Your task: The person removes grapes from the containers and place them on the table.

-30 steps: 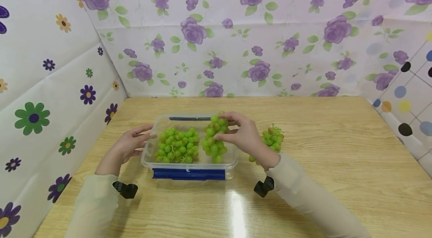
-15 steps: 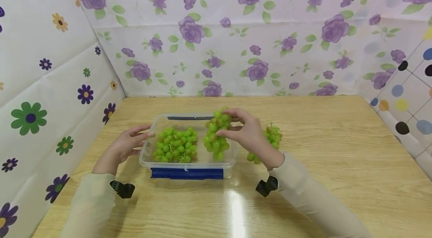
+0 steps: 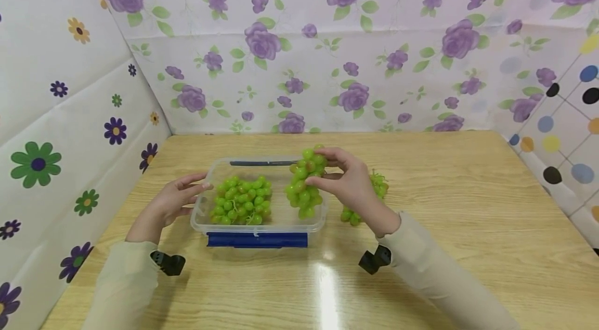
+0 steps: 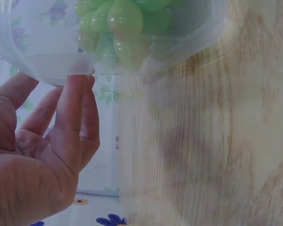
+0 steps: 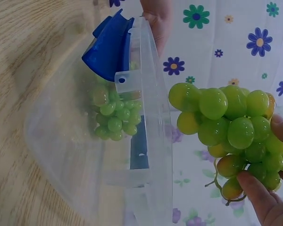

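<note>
My right hand pinches a bunch of green grapes between thumb and fingers. In the right wrist view this bunch hangs apart from the container, beyond its rim. The clear plastic food container stands on the table with another bunch of green grapes lying in its left part. My left hand touches the container's left rim with extended, slightly bent fingers. A third bunch of grapes lies on the table to the right, partly hidden behind my right hand and wrist.
A blue locking flap hangs down at the container's front, and a dark blue one shows along its back. The wooden table meets a flower-patterned wall covering behind and a white flowered sheet at the left.
The right hand has lifted the grape bunch up and a little to the right, away from the container's floor. My left hand stays at the left rim, and the view has shifted slightly.
</note>
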A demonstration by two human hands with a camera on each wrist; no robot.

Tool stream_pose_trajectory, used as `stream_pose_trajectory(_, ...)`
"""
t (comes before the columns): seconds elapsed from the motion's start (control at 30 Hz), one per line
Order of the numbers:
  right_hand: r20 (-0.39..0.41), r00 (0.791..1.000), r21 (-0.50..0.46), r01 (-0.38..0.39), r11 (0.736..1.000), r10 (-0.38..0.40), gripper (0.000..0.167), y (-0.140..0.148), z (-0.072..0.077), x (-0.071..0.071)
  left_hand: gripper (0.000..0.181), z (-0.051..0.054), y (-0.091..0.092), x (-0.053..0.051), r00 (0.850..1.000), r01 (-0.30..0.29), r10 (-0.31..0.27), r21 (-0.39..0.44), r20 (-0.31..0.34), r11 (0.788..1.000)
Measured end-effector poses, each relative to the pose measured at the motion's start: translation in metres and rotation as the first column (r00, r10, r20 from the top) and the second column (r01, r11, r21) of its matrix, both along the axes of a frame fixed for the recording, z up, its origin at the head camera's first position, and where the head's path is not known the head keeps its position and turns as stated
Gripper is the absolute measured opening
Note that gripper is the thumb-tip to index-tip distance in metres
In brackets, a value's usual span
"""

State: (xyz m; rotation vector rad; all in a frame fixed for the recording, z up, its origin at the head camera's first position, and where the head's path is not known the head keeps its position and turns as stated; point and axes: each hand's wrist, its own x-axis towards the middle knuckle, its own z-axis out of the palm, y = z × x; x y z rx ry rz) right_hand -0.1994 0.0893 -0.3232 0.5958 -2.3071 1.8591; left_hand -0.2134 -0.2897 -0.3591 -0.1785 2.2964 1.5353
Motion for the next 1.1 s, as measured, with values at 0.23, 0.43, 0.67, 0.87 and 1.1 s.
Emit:
stream_pose_trajectory(0.23, -0.007, 1.000, -0.030, 0.006, 1.000, -0.006, 0.053, 0.007, -0.001, 0.002, 0.072, 0.000, 0.000, -0.001, 1.000, -0.007, 0.007, -0.010, 0.001, 1.000)
stream_pose_trajectory(0.43, 0.009, 1.000, -0.027, 0.023, 0.999, -0.023, 0.054, 0.015, -0.003, 0.003, 0.073, -0.001, 0.001, -0.002, 1.000, -0.006, 0.006, 0.002, 0.000, 1.000)
stream_pose_trajectory(0.67, 0.012, 0.999, -0.007, 0.039, 0.999, -0.039, 0.054, 0.022, -0.003, 0.005, 0.073, 0.000, 0.002, -0.001, 1.000, -0.013, 0.013, 0.004, -0.004, 1.000)
stream_pose_trajectory(0.87, 0.006, 0.998, 0.018, 0.056, 0.998, -0.056, 0.054, 0.028, -0.004, 0.005, 0.072, 0.002, 0.003, 0.000, 1.000, -0.021, 0.021, -0.007, 0.005, 1.000)
stream_pose_trajectory(1.1, 0.011, 0.997, 0.024, 0.080, 0.996, -0.080, 0.054, 0.038, -0.007, 0.004, 0.072, 0.001, 0.004, 0.000, 1.000, -0.027, 0.027, -0.009, 0.008, 1.000)
